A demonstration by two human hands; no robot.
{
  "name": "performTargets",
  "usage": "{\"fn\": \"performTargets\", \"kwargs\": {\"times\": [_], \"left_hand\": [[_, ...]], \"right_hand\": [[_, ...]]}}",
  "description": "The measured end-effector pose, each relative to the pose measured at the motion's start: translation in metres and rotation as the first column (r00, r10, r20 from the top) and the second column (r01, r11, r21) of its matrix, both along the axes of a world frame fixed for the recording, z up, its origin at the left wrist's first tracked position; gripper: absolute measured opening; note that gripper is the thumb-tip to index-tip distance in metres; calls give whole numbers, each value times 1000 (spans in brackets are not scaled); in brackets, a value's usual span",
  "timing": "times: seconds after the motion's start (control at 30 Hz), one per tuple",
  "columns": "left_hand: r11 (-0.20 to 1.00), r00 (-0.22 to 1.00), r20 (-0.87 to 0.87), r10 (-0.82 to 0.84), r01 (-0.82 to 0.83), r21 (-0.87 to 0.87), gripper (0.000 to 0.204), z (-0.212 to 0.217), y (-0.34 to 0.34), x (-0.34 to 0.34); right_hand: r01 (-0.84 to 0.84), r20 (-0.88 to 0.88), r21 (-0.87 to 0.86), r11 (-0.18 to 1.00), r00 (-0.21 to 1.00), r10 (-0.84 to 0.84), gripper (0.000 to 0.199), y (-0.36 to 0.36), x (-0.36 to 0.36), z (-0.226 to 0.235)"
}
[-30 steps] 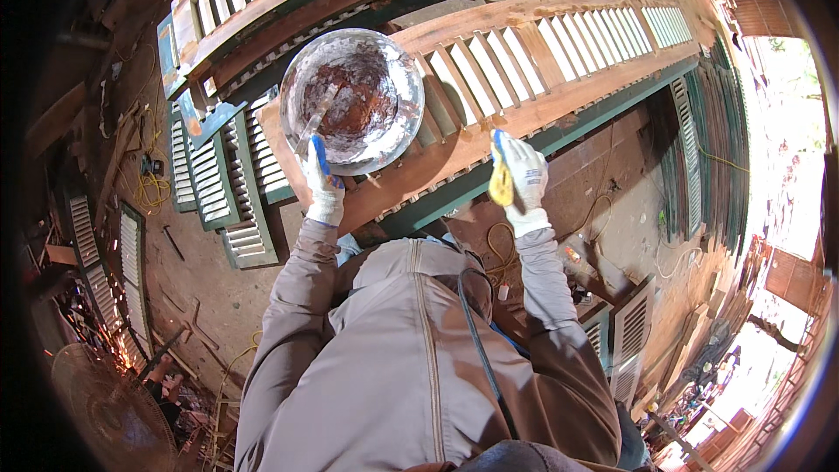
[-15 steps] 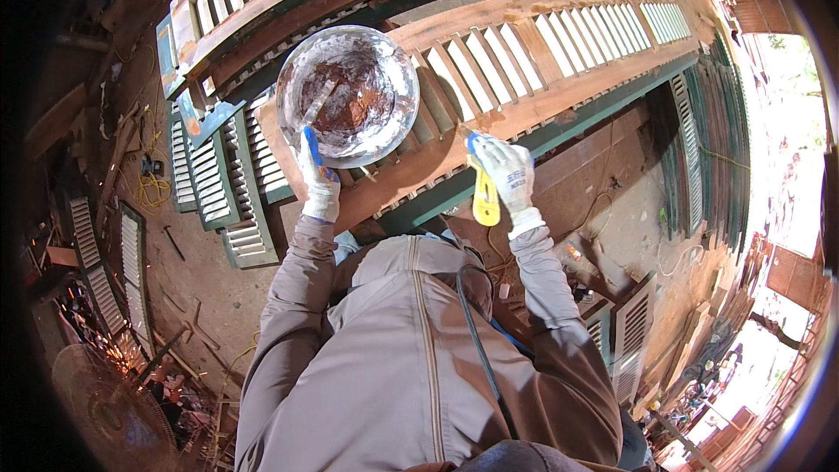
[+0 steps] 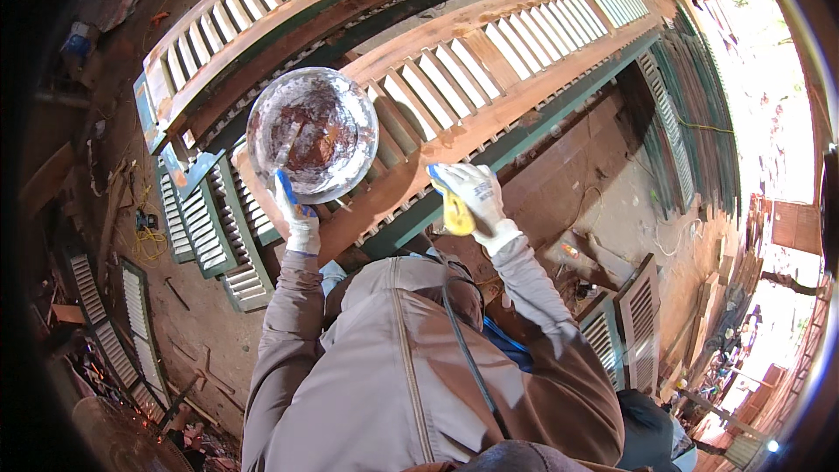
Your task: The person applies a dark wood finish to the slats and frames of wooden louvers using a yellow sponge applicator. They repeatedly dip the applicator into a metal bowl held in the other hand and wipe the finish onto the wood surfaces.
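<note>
A round metal bowl (image 3: 367, 127), its inside smeared white and holding reddish-brown paste (image 3: 319, 135), is in my left hand (image 3: 301, 225). My gloved fingers are closed at its near rim. A flat stick (image 3: 290, 145) leans in the paste, close to my blue-coated fingertips. My right hand (image 3: 476, 197), in a white glove, is closed around a yellow-handled putty knife (image 3: 457, 214); the blade is mostly hidden. This hand is close to the near edge of a brown wooden louvred shutter (image 3: 419, 170). The bowl is above the same shutter's left end.
Another louvred shutter (image 3: 210, 87) lies beyond. Small green shutters (image 3: 197, 232) are piled at the left. Dark green panels (image 3: 703, 140) stand stacked at the right. A yellow cord (image 3: 149, 232) lies on the floor, and sparks (image 3: 98, 376) show at the lower left.
My view has shifted slightly. The bowl has come a little nearer to me. My right hand has drawn back slightly, turning the putty knife. Fewer sparks show at the lower left.
</note>
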State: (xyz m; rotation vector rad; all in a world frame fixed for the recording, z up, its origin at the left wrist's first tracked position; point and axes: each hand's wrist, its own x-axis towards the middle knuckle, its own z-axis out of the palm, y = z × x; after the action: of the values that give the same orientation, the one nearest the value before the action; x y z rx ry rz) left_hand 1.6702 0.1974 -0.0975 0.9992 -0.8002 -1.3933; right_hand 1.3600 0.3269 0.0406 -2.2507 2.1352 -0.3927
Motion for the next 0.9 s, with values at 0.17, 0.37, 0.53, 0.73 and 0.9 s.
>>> {"fn": "performTargets", "kwargs": {"times": [0.17,0.37,0.53,0.73,0.9], "left_hand": [[935,976,-212,45,34,354,60,32,0,-3],[986,985,145,94,-113,126,53,-7,11,9],[979,995,95,-3,-17,203,59,8,9,-8],[998,990,127,60,-63,19,69,-26,11,-3],[997,978,195,70,-65,-31,71,-10,14,-1]], "right_hand": [[81,392,-234,969,920,18,27,-27,25,51],[77,722,64,995,685,-100,12,-110,86,49],[-203,-238,45,978,949,208,22,-166,106,-37],[152,648,255,955,706,-286,39,-164,116,17],[40,962,3,999,273,-14,26,-117,60,24]]}}
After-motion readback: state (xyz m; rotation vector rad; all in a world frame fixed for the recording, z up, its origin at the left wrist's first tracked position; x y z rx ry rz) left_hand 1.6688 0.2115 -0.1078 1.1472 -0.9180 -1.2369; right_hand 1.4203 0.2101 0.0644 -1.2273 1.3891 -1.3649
